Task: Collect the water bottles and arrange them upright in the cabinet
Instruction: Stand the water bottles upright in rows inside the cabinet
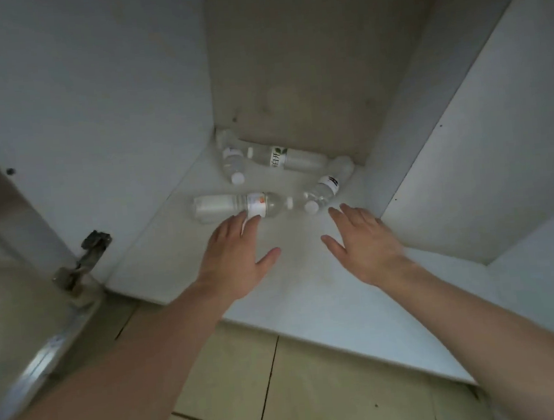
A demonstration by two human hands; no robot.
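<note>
Several clear water bottles lie on their sides on the white cabinet floor (308, 274). The nearest, with an orange-marked label (235, 205), lies crosswise; my left hand (236, 257) is open and its fingertips touch that label. A second bottle (324, 190) points its white cap toward me, just ahead of my open right hand (362, 242), which does not touch it. A bottle with a green-leaf label (284, 157) lies along the back wall. A smaller bottle (233, 166) lies in the back left corner.
The cabinet's white side walls (109, 107) and beige back panel (307, 73) enclose the bottles. An open door with a metal hinge (85, 256) stands at the left. Beige floor tiles (301, 392) lie below the cabinet's front edge.
</note>
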